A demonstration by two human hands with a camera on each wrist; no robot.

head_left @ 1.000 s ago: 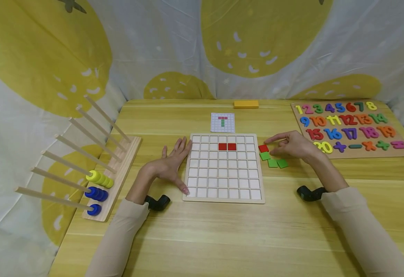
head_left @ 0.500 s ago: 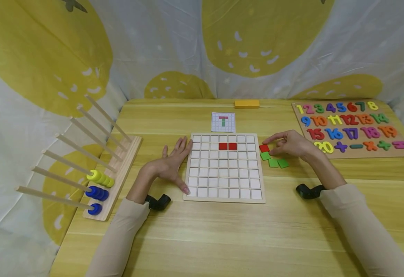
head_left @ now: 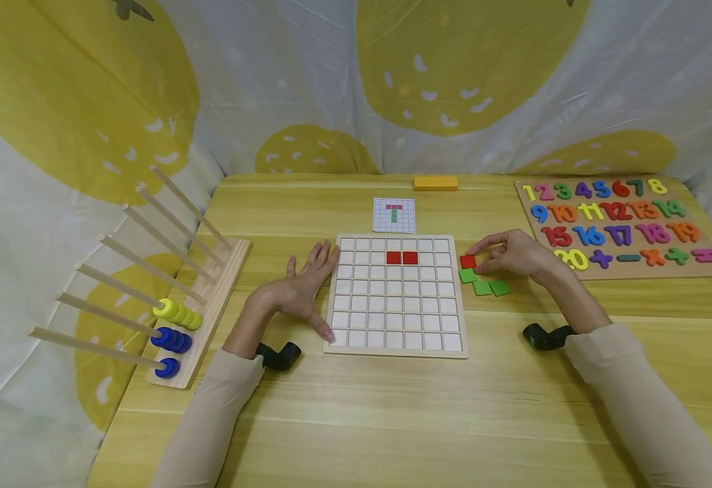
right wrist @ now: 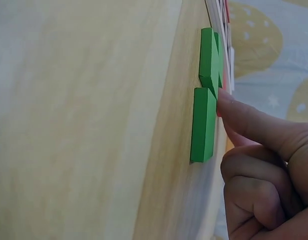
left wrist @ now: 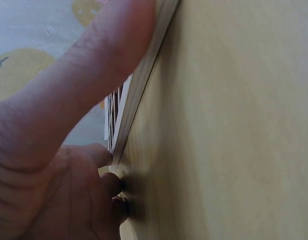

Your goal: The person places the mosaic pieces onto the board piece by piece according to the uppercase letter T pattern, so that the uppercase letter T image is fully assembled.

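Note:
A wooden grid board with white squares lies in the middle of the table, two red tiles set side by side in its second row. My left hand is spread at its left side, the thumb on the lower left corner and the fingertips along the edge. Right of the board, my right hand pinches a loose red tile between thumb and index finger. Close below it lie several green tiles; in the right wrist view the green tiles mostly hide the red one.
A card with a red and green T lies behind the board. An orange block sits at the back edge. At left stands a peg rack with yellow and blue beads; at right lies a number board.
The loose red tile has shifted slightly right and turned straighter between the right fingers. The left hand and the grid board stay in place.

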